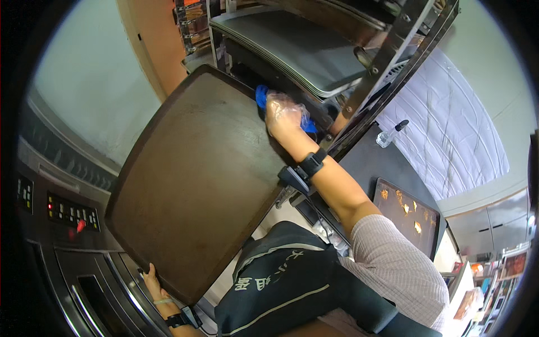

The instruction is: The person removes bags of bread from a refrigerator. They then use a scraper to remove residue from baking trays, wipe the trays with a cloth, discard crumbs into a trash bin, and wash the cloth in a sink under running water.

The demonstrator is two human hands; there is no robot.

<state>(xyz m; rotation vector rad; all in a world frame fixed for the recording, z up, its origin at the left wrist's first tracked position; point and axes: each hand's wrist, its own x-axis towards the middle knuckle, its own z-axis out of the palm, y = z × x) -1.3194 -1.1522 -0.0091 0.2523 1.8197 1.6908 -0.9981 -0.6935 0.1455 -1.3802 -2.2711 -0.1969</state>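
A large dark brown baking tray [191, 168] is tilted in front of me, its bare inner face toward me. My left hand [152, 285] grips its lower left edge, with the fingers partly hidden behind the rim. In a clear plastic glove, my right hand [284, 114] is closed around a blue cloth [261, 96] at the tray's upper right edge. Bits of the blue cloth stick out on both sides of that hand. Whether the right fingers also hold the rim is hidden.
A metal rack [359, 95] with stacked grey trays [292, 48] stands just beyond my right hand. To the left is an oven [73, 213] with a control panel. On the right, a dark table [368, 157] carries a clear bottle [391, 135] and a crumb-strewn tray [407, 210].
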